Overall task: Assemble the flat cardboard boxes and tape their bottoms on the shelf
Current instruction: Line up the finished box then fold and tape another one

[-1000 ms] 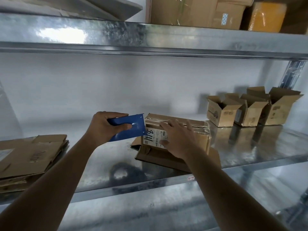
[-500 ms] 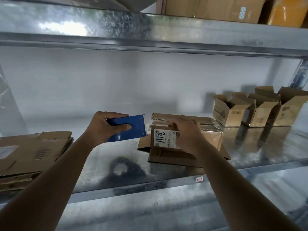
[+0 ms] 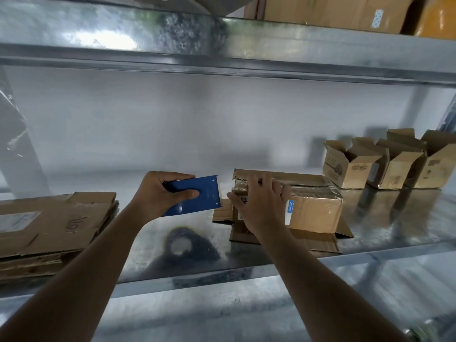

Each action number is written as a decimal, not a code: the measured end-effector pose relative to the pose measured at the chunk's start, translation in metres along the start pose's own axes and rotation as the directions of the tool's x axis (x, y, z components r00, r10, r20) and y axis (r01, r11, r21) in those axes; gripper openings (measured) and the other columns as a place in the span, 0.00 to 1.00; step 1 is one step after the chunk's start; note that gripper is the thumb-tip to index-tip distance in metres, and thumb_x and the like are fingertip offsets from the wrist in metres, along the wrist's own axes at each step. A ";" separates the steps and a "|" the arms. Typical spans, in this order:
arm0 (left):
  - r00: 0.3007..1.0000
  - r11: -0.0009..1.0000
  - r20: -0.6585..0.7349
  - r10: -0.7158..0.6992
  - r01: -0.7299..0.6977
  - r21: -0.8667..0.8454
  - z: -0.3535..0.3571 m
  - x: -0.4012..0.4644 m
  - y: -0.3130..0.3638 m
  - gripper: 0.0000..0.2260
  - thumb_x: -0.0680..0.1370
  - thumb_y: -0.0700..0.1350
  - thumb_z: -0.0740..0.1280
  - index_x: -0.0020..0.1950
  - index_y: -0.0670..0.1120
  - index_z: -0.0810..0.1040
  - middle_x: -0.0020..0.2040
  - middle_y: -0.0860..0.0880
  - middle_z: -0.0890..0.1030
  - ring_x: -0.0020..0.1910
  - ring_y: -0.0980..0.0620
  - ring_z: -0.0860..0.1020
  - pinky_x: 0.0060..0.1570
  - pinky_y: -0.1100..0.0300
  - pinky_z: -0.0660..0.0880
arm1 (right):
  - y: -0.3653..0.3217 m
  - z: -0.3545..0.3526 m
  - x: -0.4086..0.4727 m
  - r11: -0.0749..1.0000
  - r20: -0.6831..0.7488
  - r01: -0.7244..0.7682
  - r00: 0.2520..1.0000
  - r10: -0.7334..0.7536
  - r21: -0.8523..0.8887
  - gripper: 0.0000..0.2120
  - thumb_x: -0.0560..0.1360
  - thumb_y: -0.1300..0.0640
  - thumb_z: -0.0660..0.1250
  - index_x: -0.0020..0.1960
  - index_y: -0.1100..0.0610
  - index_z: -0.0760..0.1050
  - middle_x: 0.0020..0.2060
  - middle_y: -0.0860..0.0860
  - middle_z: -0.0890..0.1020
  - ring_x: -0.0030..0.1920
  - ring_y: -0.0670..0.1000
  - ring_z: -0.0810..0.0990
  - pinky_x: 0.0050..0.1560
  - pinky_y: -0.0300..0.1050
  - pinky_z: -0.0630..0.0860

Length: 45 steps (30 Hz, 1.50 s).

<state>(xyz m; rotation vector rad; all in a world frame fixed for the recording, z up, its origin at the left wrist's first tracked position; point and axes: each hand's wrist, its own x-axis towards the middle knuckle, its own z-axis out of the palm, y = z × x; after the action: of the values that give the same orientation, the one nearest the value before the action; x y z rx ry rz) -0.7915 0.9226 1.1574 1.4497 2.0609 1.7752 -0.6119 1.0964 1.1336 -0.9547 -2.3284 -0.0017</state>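
Observation:
A brown cardboard box (image 3: 313, 208) lies bottom-up on the metal shelf (image 3: 172, 265), with shiny tape along its top seam and its flaps splayed underneath. My right hand (image 3: 259, 206) rests on the box's left end, fingers spread over the taped edge. My left hand (image 3: 158, 193) grips a blue tape dispenser (image 3: 199, 196) just left of the box, its front edge close to the box's left end. A stack of flat cardboard boxes (image 3: 49, 228) lies at the left of the shelf.
Three assembled boxes with open flaps (image 3: 385, 164) stand at the back right of the shelf. An upper shelf (image 3: 222, 45) carries larger cartons (image 3: 333, 11). A white wall closes the back. A lower shelf surface (image 3: 271, 304) shows below.
My right hand slid from the box's front label up to its left top edge. The box has turned, its label now facing right. The dispenser stayed beside the box.

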 end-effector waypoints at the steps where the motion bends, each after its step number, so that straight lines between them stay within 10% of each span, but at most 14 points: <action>1: 1.000 1.000 -0.001 -0.006 0.006 -0.001 -0.002 -0.002 -0.001 0.16 0.69 0.40 0.82 0.54 0.52 0.88 0.47 0.59 0.88 0.48 0.60 0.85 0.44 0.69 0.79 | 0.001 0.002 -0.001 1.000 -0.029 0.017 0.999 -0.017 0.024 0.28 0.79 0.32 0.62 0.70 0.50 0.71 0.67 0.56 0.76 0.69 0.60 0.72 0.74 0.63 0.62; 13: 1.000 0.999 -0.004 0.020 -0.020 -0.035 -0.007 -0.012 0.004 0.15 0.70 0.38 0.81 0.53 0.53 0.87 0.47 0.59 0.88 0.47 0.59 0.85 0.43 0.68 0.79 | 0.003 0.013 -0.013 0.993 -0.132 0.058 0.990 -0.044 0.100 0.31 0.71 0.29 0.70 0.63 0.50 0.76 0.61 0.53 0.79 0.64 0.59 0.75 0.74 0.66 0.60; 27: 0.997 0.994 0.032 0.075 -0.072 -0.084 -0.029 -0.022 -0.002 0.15 0.72 0.36 0.79 0.57 0.47 0.87 0.50 0.52 0.88 0.50 0.52 0.86 0.49 0.61 0.83 | 0.025 0.006 -0.021 0.860 -0.192 0.363 0.930 -0.312 0.359 0.07 0.79 0.50 0.70 0.55 0.51 0.79 0.57 0.46 0.84 0.74 0.56 0.72 0.77 0.63 0.51; 32: 0.993 0.979 0.075 0.096 -0.080 -0.190 -0.035 -0.024 -0.001 0.17 0.70 0.38 0.78 0.59 0.44 0.86 0.53 0.47 0.88 0.52 0.48 0.86 0.53 0.55 0.83 | 0.045 0.002 -0.019 0.756 -0.159 0.411 0.909 -0.386 0.510 0.13 0.80 0.61 0.71 0.65 0.58 0.80 0.73 0.54 0.76 0.79 0.51 0.65 0.80 0.54 0.62; 41: 0.985 0.942 0.141 0.096 -0.044 -0.333 -0.020 -0.037 0.021 0.18 0.66 0.46 0.82 0.55 0.54 0.89 0.55 0.44 0.87 0.54 0.50 0.85 0.52 0.60 0.81 | 0.069 -0.024 -0.033 0.844 -0.226 0.303 0.948 -0.222 0.443 0.18 0.77 0.71 0.66 0.65 0.60 0.79 0.62 0.55 0.78 0.60 0.53 0.79 0.62 0.31 0.73; 45: 0.990 0.934 0.115 0.079 -0.033 -0.355 -0.009 -0.045 0.035 0.27 0.58 0.60 0.86 0.55 0.55 0.89 0.55 0.47 0.87 0.54 0.50 0.85 0.52 0.60 0.81 | 0.083 -0.038 -0.038 0.884 -0.196 0.219 0.969 -0.149 0.412 0.19 0.76 0.69 0.69 0.65 0.60 0.79 0.62 0.56 0.78 0.58 0.57 0.80 0.56 0.46 0.81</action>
<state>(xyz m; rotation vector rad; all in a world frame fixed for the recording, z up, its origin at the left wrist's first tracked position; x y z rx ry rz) -0.7504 0.8824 1.1660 1.4789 1.5533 1.8943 -0.5176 1.1246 1.1255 -0.4892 -2.1333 0.3363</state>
